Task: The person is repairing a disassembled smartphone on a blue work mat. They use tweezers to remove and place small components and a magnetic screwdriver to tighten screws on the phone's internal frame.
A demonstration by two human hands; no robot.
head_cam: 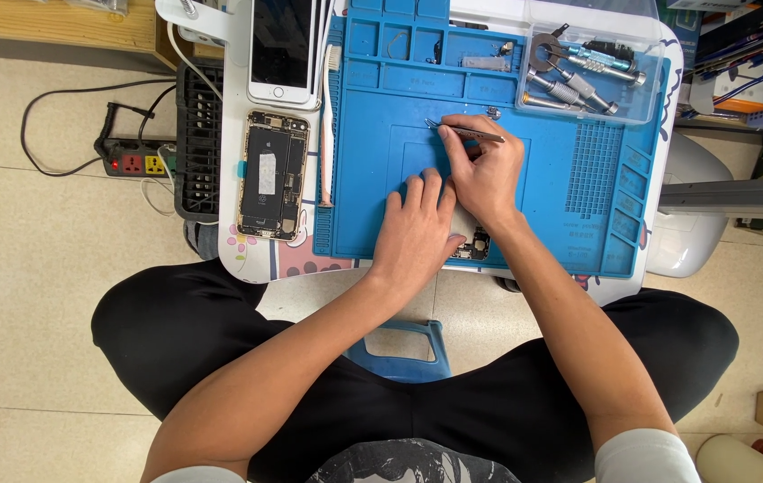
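the small dark phone part lies on the blue mat just below centre frame, half hidden under our hands. our left hand lies flat, pinning it from the left. our right hand pinches tweezers, their long axis running left-right above the part.

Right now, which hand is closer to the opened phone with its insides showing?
Left. The left hand rests on the blue mat nearer the opened phone; the right hand, holding tweezers, is farther away.
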